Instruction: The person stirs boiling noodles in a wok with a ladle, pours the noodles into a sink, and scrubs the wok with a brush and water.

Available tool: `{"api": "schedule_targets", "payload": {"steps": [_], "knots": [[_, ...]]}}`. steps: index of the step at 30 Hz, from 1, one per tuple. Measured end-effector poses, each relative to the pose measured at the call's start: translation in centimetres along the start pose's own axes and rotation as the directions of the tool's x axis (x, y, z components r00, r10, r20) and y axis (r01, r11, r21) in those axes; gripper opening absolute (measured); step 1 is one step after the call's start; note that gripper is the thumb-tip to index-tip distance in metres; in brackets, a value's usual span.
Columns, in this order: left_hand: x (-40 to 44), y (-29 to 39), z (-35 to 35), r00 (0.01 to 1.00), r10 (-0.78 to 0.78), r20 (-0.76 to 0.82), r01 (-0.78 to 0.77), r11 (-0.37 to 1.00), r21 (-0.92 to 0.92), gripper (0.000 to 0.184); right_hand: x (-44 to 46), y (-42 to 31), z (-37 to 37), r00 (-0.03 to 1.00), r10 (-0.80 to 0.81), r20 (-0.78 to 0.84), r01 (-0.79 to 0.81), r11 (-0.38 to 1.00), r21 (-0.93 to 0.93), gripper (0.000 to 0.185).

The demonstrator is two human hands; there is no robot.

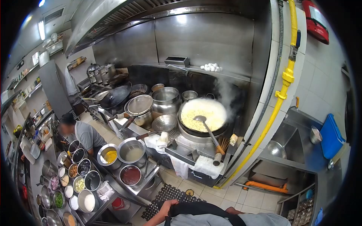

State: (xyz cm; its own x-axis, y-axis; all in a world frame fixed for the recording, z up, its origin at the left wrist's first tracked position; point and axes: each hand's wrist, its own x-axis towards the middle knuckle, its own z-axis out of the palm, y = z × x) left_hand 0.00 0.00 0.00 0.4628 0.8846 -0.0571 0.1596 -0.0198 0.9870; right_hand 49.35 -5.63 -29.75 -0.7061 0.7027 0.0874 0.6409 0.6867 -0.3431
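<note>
Dark cloth (203, 208) — across wearer's front, bottom of view; left hand (169, 206) at its left edge, fingers curled, grip on cloth cannot be told; right hand (233, 210) by opposite edge, mostly hidden, finger opening and hold cannot be told; ahead, steaming wok (194, 132) on stove, pale food (190, 111) inside — ladle (208, 130) dipped in it, handle over near rim; strainer (164, 122) left of wok; farther left, co-worker (88, 133) beside worktop (37, 171)

Ladle handle (212, 136) crosses near wok rim (197, 132); room left of handle.
</note>
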Motion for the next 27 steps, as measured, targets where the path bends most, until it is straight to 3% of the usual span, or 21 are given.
{"api": "schedule_targets", "payload": {"steps": [2,3,5,8,12,15,17,20,27], "knots": [[0.0,0.2,0.5,1.0,-0.018,-0.022,0.017,0.998,-0.061,0.011,-0.1,0.4,-1.3,0.946,-0.199,0.257,0.103,0.932,0.347,0.015],[-0.6,0.6,-0.8,0.999,-0.035,-0.018,0.035,0.999,-0.035,0.011,1.7,-1.6,-0.7,0.951,-0.206,0.232,0.11,0.924,0.367,0.015],[-0.1,0.8,0.0,1.0,-0.005,-0.017,0.004,0.997,-0.072,0.01,1.4,-4.1,-3.4,0.941,0.177,0.287,-0.238,0.952,0.193,0.013],[0.0,0.7,0.2,0.999,-0.038,-0.004,0.037,0.992,-0.122,0.009,-0.4,-1.3,0.3,0.966,0.073,0.247,-0.132,0.964,0.232,0.014],[0.0,2.0,0.4,0.998,-0.06,-0.011,0.059,0.991,-0.117,0.01,-0.1,-2.7,-1.5,0.954,0.055,0.296,-0.102,0.984,0.147,0.016],[0.1,2.3,0.2,0.997,-0.076,-0.017,0.075,0.995,-0.069,0.01,-0.2,-3.0,-1.3,0.97,0.062,0.234,-0.115,0.968,0.221,0.016],[0.2,1.8,0.0,1.0,0.019,0.018,-0.019,0.999,0.028,0.011,-0.1,-3.5,-1.4,0.967,0.106,0.232,-0.161,0.959,0.233,0.015],[0.3,0.7,-0.1,0.999,-0.027,0.033,0.03,0.997,-0.074,0.012,-0.1,-4.2,-2.1,0.957,0.172,0.235,-0.23,0.941,0.249,0.014],[0.1,2.1,0.1,0.999,-0.042,-0.003,0.042,0.997,-0.061,0.014,1.1,-5.4,-4.0,0.927,0.212,0.311,-0.281,0.939,0.197,0.013]]}}
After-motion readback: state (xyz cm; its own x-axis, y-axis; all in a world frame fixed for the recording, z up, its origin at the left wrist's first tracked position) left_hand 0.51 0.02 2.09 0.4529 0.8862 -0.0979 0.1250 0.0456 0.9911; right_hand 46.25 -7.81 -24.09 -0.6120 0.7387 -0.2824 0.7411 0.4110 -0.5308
